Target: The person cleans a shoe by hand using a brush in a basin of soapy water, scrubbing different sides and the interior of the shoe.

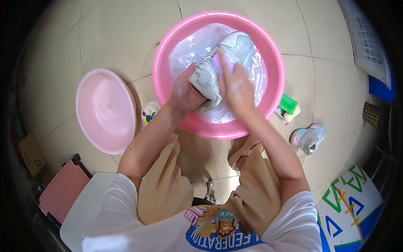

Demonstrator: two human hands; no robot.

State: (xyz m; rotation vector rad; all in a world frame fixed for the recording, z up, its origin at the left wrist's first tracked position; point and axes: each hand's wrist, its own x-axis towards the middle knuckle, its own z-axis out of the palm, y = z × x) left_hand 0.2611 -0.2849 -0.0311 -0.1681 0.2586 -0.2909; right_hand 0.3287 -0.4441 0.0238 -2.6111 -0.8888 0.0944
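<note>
Gripping the white shoe (235, 47) at its ankle end, the left hand (187, 91) steadies it while the right hand (237, 86) clasps a purple scrubber (216, 63) against the upper. Short, even strokes over the soapy water (184, 51) in the pink basin (277, 75) should work best.

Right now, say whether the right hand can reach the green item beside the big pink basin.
Probably yes: the green item lies just outside, uncovered on top, though the right hand holds a purple item and must clear the pink basin's rim.
</note>
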